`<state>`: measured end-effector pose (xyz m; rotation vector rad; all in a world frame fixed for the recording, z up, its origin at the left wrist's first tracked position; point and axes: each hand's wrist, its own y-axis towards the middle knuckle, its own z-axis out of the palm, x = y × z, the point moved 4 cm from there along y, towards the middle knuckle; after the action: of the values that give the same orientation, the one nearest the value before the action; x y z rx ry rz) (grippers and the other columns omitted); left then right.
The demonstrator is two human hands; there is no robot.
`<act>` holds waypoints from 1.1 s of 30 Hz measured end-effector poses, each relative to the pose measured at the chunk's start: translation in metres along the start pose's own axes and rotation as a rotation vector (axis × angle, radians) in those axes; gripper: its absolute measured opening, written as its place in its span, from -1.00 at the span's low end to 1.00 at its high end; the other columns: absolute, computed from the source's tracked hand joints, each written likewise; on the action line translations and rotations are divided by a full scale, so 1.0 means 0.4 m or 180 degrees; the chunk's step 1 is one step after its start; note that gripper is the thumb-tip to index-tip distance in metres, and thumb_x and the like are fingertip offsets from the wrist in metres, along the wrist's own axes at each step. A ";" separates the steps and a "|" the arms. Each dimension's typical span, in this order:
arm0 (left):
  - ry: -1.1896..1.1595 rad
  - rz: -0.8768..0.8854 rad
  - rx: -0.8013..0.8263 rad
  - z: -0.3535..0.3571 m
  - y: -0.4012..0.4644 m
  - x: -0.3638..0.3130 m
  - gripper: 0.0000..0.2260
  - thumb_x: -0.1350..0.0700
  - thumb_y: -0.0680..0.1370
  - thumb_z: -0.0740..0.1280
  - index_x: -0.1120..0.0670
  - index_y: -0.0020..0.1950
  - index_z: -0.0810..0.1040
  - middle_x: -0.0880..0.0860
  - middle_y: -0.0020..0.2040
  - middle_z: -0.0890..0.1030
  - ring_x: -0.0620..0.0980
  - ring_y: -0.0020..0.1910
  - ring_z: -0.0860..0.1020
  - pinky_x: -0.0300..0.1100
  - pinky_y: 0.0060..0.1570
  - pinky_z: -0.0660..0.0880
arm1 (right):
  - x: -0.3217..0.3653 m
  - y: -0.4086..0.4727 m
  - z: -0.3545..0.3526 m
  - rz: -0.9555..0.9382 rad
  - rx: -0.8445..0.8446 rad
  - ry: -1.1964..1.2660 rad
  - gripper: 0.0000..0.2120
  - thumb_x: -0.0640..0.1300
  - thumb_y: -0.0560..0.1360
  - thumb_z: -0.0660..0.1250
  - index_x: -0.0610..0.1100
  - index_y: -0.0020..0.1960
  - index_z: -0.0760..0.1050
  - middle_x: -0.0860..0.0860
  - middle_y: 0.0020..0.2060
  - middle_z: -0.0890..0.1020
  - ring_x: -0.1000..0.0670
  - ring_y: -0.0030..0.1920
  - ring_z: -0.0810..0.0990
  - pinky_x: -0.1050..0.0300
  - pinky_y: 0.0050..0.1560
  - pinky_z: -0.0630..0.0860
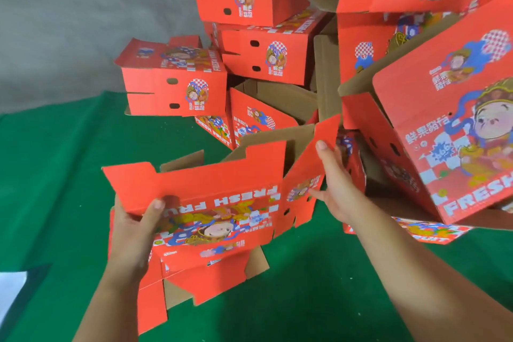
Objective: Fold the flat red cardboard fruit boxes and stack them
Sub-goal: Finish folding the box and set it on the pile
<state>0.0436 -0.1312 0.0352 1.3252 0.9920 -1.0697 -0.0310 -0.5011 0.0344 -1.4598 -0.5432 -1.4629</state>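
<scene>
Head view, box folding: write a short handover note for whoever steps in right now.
Left hand grips the left edge of the half-opened box, thumb on the printed face. Right hand holds its right end panel, fingers spread along it.
The box is held above the green mat; its flaps are still loose.
Done: a pile of folded boxes behind.
Left: close this box and stack it.

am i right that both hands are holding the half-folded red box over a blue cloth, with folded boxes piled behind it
Not quite: the cloth is green, not blue, as the head view shows. The rest holds: the left hand and right hand hold the half-folded red box, with folded boxes piled behind it.
</scene>
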 end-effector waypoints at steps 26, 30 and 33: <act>0.0677 -0.0485 0.0917 -0.235 0.041 0.017 -0.31 -0.29 0.28 0.61 -0.13 0.35 0.56 0.03 0.52 0.42 0.11 0.51 0.42 0.28 0.39 0.42 | -0.041 -0.097 0.296 0.0650 0.1617 0.0646 -0.15 -0.09 0.35 0.55 0.47 0.41 0.21 0.03 0.18 0.71 -0.06 0.02 0.74 -0.01 -0.14 0.67; 0.1633 -0.0137 0.1154 -0.278 0.057 -0.027 -0.53 -0.44 0.33 0.40 -0.27 0.15 0.68 -0.22 0.66 0.12 -0.48 0.55 -0.13 -0.17 0.48 0.03 | -0.045 -0.120 0.306 0.0622 0.1670 0.0322 -0.03 -0.08 0.32 0.66 0.50 0.44 0.17 0.09 0.34 0.59 0.04 0.07 0.71 0.03 -0.07 0.68; 0.1841 -0.0282 0.1524 -0.263 0.059 -0.062 -0.48 -0.49 0.35 0.34 -0.31 0.21 0.64 -0.14 0.68 0.07 -0.52 0.52 -0.17 -0.20 0.48 -0.01 | -0.041 -0.112 0.322 0.0426 0.1690 -0.0053 0.04 -0.26 0.46 0.49 0.46 0.56 -0.05 0.04 -0.08 0.73 0.05 -0.25 0.70 0.08 -0.28 0.64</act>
<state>0.0649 -0.0262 0.0629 2.0740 1.2678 -1.0490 -0.0068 -0.3676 0.0566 -1.0639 -0.7614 -1.0926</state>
